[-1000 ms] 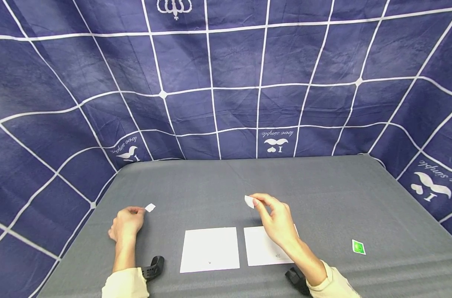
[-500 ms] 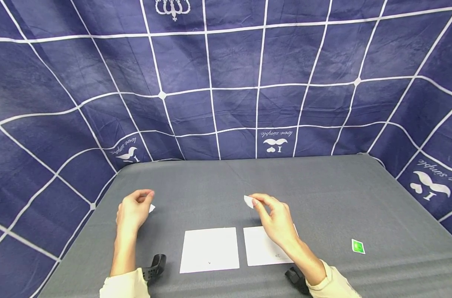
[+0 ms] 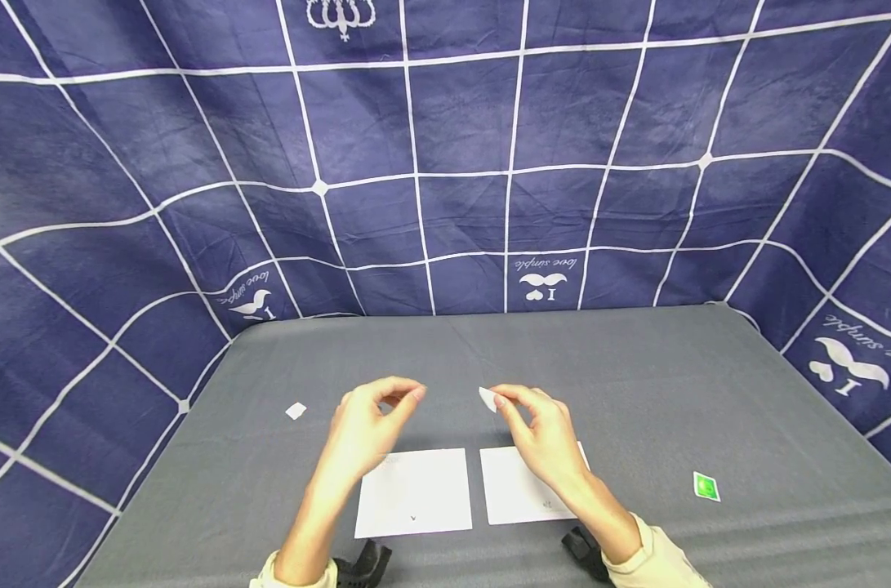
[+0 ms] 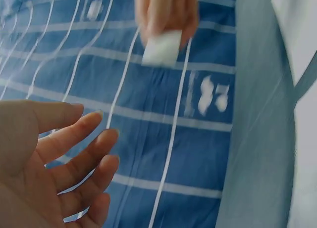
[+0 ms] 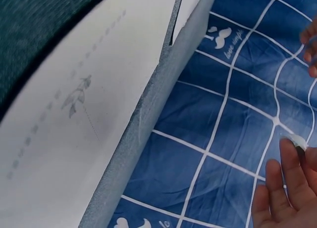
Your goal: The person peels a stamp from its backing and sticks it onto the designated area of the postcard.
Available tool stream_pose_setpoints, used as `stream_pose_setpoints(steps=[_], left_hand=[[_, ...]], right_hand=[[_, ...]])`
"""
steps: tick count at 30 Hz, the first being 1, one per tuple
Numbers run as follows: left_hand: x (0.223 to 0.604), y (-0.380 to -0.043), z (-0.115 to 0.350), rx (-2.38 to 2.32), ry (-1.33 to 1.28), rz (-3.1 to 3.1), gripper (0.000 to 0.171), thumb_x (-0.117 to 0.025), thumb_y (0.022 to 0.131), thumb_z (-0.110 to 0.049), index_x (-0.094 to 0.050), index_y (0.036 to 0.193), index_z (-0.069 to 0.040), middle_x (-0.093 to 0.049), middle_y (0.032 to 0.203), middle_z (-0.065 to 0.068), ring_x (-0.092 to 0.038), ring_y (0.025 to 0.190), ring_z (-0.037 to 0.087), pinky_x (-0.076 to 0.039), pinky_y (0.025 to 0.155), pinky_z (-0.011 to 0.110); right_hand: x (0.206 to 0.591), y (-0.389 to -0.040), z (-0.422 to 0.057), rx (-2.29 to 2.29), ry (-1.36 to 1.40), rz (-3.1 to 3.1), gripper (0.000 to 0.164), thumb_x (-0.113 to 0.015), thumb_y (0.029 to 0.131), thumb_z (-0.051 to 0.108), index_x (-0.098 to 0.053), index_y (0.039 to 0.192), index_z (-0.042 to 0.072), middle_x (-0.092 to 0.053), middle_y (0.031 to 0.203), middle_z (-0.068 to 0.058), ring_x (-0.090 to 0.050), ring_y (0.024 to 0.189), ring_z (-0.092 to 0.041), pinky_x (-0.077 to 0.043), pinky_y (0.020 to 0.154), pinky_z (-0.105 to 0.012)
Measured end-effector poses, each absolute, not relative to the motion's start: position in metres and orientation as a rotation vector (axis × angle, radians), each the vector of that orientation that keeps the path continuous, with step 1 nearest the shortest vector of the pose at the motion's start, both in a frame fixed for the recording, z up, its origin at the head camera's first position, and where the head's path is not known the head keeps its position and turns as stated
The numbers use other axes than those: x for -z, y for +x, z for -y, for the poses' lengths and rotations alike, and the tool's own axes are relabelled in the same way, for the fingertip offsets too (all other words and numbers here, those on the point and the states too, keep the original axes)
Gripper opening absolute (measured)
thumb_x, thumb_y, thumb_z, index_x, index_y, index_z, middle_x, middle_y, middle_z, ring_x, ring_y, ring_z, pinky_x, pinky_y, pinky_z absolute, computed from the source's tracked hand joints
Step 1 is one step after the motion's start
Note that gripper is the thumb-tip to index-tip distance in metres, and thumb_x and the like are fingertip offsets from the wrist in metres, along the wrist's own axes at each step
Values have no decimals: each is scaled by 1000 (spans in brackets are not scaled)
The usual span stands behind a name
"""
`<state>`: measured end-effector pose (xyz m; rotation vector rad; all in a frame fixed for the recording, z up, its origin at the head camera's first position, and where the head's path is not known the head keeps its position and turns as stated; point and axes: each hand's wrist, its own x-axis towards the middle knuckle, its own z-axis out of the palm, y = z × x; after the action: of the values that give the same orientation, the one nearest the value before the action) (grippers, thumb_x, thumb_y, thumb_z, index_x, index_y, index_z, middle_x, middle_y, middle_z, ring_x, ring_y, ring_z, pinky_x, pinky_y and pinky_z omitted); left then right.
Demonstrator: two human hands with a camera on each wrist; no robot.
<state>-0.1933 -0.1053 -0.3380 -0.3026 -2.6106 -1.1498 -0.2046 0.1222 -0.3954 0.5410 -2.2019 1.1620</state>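
Observation:
My right hand [image 3: 544, 433] pinches a small white square of paper [image 3: 487, 398] between thumb and fingers, raised above the grey table. The same paper square [image 4: 162, 49] appears pale and blurred in the left wrist view. Facing it from the left, my left hand [image 3: 371, 429] holds nothing, its fingers loosely bent and apart from the paper. In the left wrist view these fingers [image 4: 81, 163] are spread. Below the hands lie a left white sheet [image 3: 416, 498] and a right white sheet [image 3: 514, 494], the latter partly hidden by my right hand.
Another small white square [image 3: 296, 411] lies on the grey table [image 3: 614, 367] at the left. A green stamp-like square [image 3: 706, 486] with a white border lies far right. The right wrist view shows a faint bird print [image 5: 78, 97] on a sheet. A blue checked curtain [image 3: 460, 212] hangs behind.
My left hand has let go of the small white square at the left, lifted, and moved right towards my right hand. The right hand has barely moved and still pinches its paper.

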Motion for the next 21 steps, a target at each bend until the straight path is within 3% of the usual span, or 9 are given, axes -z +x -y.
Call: stream_pose_setpoints(steps=[4,10,14,18,21], left_hand=[[345,-187,81,1225,-401,2664,14,-67,90,-27,-75,95,-18,-67,81,-13,-61,78,9,-44,62,33],[357,-185,64,1347,-395,2733,23,-63,91,-32,-74,101,-15,-71,88,-8,-65,83,12,-49,70,40],[360,-185,60,1390,-377,2748,24,-63,91,-32,-74,104,-14,-70,88,-7,-65,82,11,-48,69,39],[360,-185,58,1418,-374,2740,24,-62,92,-30,-73,105,-13,-70,86,-9,-65,80,9,-48,68,37],[361,-186,57,1431,-370,2730,23,-61,92,-26,-73,106,-12,-69,82,-10,-65,79,8,-47,67,35]], right_hand=[[396,-204,-121,-1060,594,2181,15,-73,82,2,-74,96,8,-71,88,2,-63,78,-11,-49,66,-33],[397,-203,-118,-867,698,2128,15,-74,81,3,-73,95,8,-70,85,1,-63,77,-15,-45,67,-33],[397,-203,-118,-819,754,2091,9,-67,89,12,-73,95,8,-69,84,1,-62,78,-17,-46,70,-33],[397,-203,-118,-780,817,2034,22,-56,98,22,-72,93,7,-68,85,0,-63,78,-19,-47,76,-35],[398,-203,-118,-775,842,2005,25,-54,99,25,-72,92,8,-67,85,0,-62,78,-20,-46,77,-34]])
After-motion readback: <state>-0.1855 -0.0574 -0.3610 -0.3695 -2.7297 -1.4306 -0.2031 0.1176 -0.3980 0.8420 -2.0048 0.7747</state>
